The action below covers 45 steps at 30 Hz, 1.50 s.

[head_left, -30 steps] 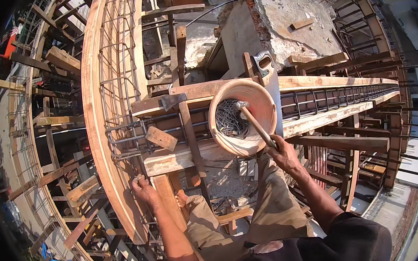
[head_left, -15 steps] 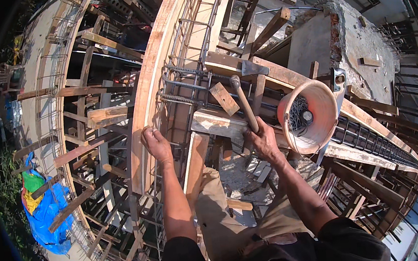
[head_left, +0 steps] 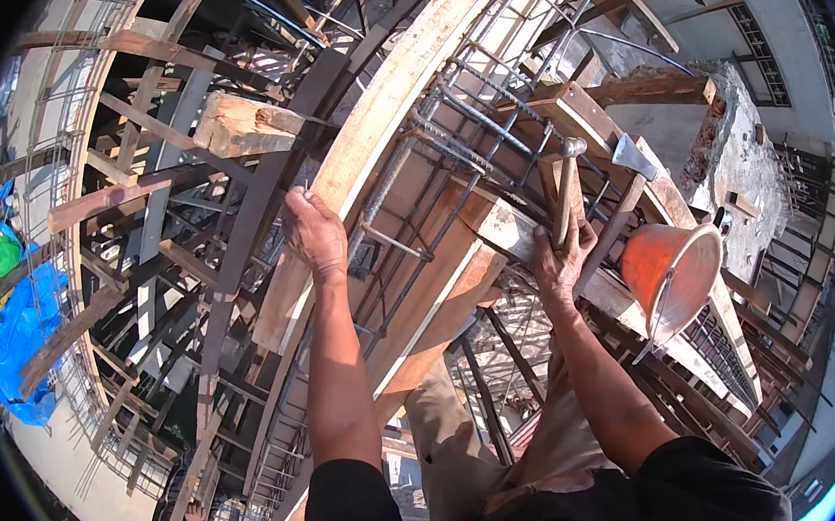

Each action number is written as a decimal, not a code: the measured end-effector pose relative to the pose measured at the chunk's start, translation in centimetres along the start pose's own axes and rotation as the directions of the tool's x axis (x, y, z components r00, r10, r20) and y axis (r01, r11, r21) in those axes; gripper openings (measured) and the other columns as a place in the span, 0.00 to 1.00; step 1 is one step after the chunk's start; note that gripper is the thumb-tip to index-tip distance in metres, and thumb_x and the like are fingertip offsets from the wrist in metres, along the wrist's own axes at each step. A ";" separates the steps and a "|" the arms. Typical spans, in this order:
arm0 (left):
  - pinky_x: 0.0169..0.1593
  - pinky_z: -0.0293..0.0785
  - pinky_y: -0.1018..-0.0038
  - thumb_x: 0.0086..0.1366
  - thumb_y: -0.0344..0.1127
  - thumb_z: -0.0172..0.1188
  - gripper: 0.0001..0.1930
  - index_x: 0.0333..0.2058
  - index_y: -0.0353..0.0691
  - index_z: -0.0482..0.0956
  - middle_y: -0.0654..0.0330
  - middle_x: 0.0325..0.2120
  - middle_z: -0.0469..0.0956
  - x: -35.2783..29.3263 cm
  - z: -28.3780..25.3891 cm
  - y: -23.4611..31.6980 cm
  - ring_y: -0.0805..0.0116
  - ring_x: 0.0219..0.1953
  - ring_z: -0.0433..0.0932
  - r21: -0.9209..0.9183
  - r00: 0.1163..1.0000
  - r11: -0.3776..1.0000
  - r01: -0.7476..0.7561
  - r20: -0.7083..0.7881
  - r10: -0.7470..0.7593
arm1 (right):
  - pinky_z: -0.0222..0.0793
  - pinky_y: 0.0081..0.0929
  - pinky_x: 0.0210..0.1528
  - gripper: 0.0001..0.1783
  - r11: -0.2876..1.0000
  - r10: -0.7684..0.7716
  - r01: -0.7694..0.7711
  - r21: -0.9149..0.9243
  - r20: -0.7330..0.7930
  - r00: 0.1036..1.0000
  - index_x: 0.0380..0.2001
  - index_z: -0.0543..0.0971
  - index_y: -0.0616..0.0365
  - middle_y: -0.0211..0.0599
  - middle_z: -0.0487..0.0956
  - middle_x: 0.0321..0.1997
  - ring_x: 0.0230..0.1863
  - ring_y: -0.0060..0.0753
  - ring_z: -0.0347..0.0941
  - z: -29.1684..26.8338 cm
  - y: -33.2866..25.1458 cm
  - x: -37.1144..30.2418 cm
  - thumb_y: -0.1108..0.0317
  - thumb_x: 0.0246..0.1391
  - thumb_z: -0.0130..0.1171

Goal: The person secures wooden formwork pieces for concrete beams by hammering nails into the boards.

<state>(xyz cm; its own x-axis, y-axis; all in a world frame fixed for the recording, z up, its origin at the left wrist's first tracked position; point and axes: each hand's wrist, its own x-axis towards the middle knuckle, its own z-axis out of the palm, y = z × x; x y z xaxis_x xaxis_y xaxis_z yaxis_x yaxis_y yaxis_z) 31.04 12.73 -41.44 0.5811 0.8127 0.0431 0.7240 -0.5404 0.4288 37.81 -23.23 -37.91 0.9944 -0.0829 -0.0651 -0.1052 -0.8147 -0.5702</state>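
Note:
My left hand (head_left: 314, 232) is closed with curled fingers over the edge of a long, curved, pale formwork board (head_left: 380, 128). In my right hand (head_left: 563, 261) is a hammer (head_left: 568, 196), gripped low on its wooden handle with the head pointing up and away from me. A short wood block (head_left: 552, 179) stands just beside the hammer. Between my hands, a cage of steel reinforcing bars (head_left: 447, 147) runs inside the formwork. To the right of my right hand sits an orange bucket (head_left: 649, 263) with a wire handle; its contents are hidden now.
A grey metal blade (head_left: 634, 156) rests on timber beyond the hammer. Outside the board, a long dark plank (head_left: 246, 257) slants above many crossing props. At the lower left is another person's hand (head_left: 194, 513). A blue tarp (head_left: 27, 328) hangs far left, and broken concrete (head_left: 755, 168) stands right.
The view has shifted and turned. My left hand has moved up along the board; the hammer is still in my right hand. The long dark plank and the other person show more plainly.

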 end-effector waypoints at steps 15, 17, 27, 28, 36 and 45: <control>0.44 0.72 0.51 0.67 0.31 0.54 0.10 0.45 0.36 0.69 0.45 0.36 0.76 0.6 -0.7 -0.3 0.41 0.40 0.77 0.034 0.994 0.997 -0.076 0.077 0.073 | 0.57 0.39 0.66 0.38 0.998 0.058 -0.058 -0.038 0.006 0.998 0.67 0.68 0.51 0.45 0.61 0.58 0.60 0.46 0.60 0.2 -1.3 -0.1 0.64 0.52 0.67; 0.43 0.72 0.51 0.68 0.32 0.54 0.11 0.46 0.35 0.69 0.45 0.36 0.77 0.4 -0.6 -0.4 0.41 0.39 0.77 0.069 0.995 0.996 -0.052 0.090 0.046 | 0.56 0.39 0.66 0.39 0.998 0.056 -0.055 -0.034 0.023 0.998 0.67 0.68 0.53 0.47 0.63 0.58 0.61 0.46 0.60 0.0 -1.2 -0.3 0.63 0.52 0.68; 0.41 0.71 0.49 0.71 0.33 0.51 0.10 0.46 0.34 0.69 0.43 0.36 0.77 0.3 -0.2 -0.8 0.40 0.38 0.77 0.122 0.988 0.992 0.006 0.151 -0.025 | 0.63 0.42 0.64 0.41 0.997 0.048 -0.045 -0.066 0.038 0.998 0.69 0.66 0.46 0.52 0.64 0.59 0.62 0.52 0.62 -0.5 -2.1 -0.2 0.62 0.52 0.69; 0.41 0.71 0.49 0.71 0.33 0.51 0.10 0.46 0.34 0.69 0.43 0.36 0.77 0.3 -0.2 -0.9 0.39 0.39 0.77 0.131 0.990 0.991 -0.003 0.143 -0.016 | 0.63 0.42 0.64 0.41 0.997 0.053 -0.050 -0.067 0.036 0.998 0.69 0.66 0.46 0.52 0.64 0.59 0.62 0.52 0.62 -0.6 -2.2 -0.1 0.62 0.52 0.69; 0.43 0.72 0.49 0.71 0.33 0.50 0.10 0.46 0.34 0.69 0.42 0.38 0.77 0.4 -0.6 -0.2 0.39 0.41 0.77 0.169 0.986 0.986 0.012 0.160 -0.040 | 0.59 0.40 0.65 0.40 0.997 0.066 -0.063 -0.040 0.073 0.995 0.68 0.67 0.51 0.50 0.63 0.59 0.62 0.51 0.61 -0.9 -2.4 0.0 0.66 0.52 0.69; 0.44 0.71 0.47 0.74 0.35 0.47 0.12 0.50 0.36 0.65 0.39 0.40 0.77 1.0 -0.8 -0.2 0.36 0.43 0.77 0.094 0.970 0.992 0.089 0.218 -0.108 | 0.62 0.43 0.64 0.40 0.997 0.074 -0.074 -0.005 0.100 0.992 0.68 0.67 0.43 0.49 0.63 0.58 0.62 0.51 0.60 -0.8 -2.3 0.1 0.63 0.52 0.71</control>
<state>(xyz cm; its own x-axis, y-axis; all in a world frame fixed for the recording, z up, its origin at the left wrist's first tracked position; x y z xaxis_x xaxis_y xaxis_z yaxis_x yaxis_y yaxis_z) 31.21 13.81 -40.78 0.5666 0.7990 -0.2012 0.8047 -0.4840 0.3438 38.20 -21.84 -35.97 0.9783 -0.0851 -0.1891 -0.1786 -0.8090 -0.5600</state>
